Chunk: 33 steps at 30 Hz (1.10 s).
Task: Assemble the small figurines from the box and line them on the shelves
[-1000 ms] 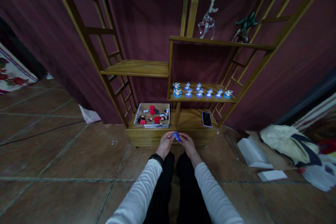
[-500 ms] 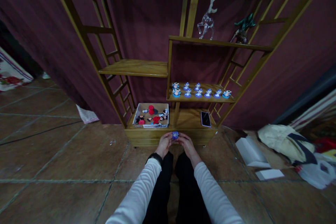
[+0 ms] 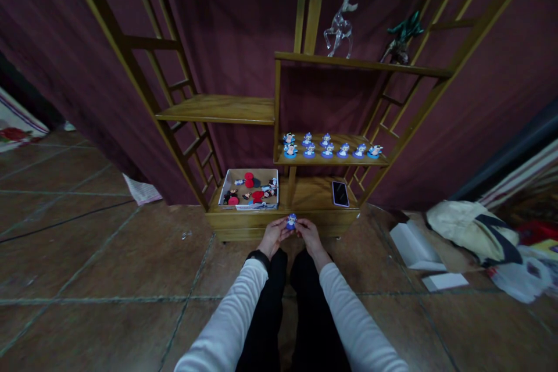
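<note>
Between my two hands, in front of the cabinet's lower edge, is a small purple-and-white figurine [image 3: 291,221] on a round purple base, now upright. My left hand [image 3: 275,234] has its fingers closed round the figurine's left side and base. My right hand [image 3: 308,232] pinches at its right side with thumb and fingertips. Similar figurines [image 3: 328,151] stand in two rows on the middle shelf [image 3: 349,161]. Behind my left hand, a shallow cardboard box [image 3: 257,207] holds several loose figurines with red, black and white parts.
A phone [image 3: 340,193] lies on the cabinet's bottom board, right of the box. Up on the higher shelf stand a clear deer ornament [image 3: 340,26] and a green-and-brown ornament [image 3: 401,40]. White boxes [image 3: 416,246], a cream bag [image 3: 464,224] and a plastic bag [image 3: 521,276] rest on the floor at right.
The figurine has been turned in my fingers: its top faced me before, and now its front shows upright. My hands are slightly higher, and the view has shifted a little.
</note>
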Available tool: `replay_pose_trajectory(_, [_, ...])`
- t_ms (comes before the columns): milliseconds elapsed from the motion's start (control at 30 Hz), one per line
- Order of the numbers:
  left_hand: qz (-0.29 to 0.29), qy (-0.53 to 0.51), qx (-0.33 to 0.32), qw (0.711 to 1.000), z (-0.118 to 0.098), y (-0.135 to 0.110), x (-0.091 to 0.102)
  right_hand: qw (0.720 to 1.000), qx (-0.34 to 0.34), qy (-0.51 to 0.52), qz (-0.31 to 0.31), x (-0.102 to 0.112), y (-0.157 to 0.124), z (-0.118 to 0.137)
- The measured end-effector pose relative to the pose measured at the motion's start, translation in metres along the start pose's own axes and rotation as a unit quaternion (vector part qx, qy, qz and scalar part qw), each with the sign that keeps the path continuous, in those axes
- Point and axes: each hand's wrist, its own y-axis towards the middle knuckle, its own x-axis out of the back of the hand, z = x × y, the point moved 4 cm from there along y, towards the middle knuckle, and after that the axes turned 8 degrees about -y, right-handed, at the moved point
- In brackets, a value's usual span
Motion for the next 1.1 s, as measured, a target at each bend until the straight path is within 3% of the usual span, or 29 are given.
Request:
replay_pose_trajectory(367, [-0.020,0.001,0.000,1.000,0.004,0.004,0.000,1.000,0.001,-0.002,-0.022,0.001,0.004,-0.003])
replay_pose_trajectory(1100, [-0.042,-0.011,-0.006,0.999,0.007,0.007,0.001,1.000,0.003,0.001,-0.009,0.002,0.007,-0.011])
